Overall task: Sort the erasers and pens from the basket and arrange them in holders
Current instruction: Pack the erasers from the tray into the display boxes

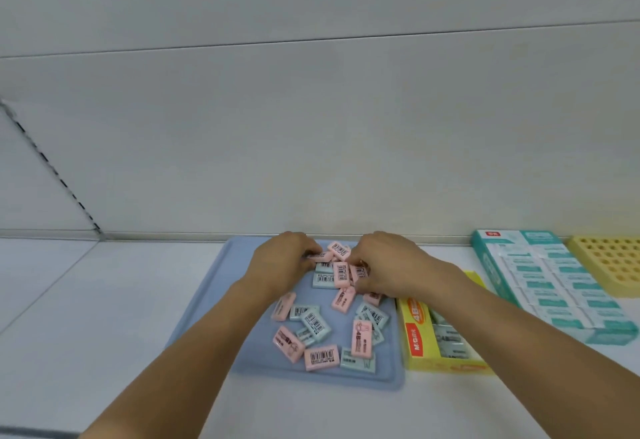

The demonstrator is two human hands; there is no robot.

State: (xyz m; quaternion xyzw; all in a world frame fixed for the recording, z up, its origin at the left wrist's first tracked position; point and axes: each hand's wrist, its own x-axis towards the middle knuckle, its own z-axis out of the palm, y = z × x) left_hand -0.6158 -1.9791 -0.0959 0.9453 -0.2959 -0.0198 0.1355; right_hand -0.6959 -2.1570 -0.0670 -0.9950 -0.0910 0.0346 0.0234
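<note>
1 view only, head cam, wide-angle, worn at head height. Faces forward and slightly down across white shelf surface [104, 334] toward back wall panel [311, 144]. Wall fills upper half of frame, straight seams bowed by lens. Both forearms enter from bottom edge, left hand [282, 258] and right hand [384, 265] near frame centre over blue tray [221, 300]. Close range, arm's reach. No 2nd view, so no shared area.
</note>
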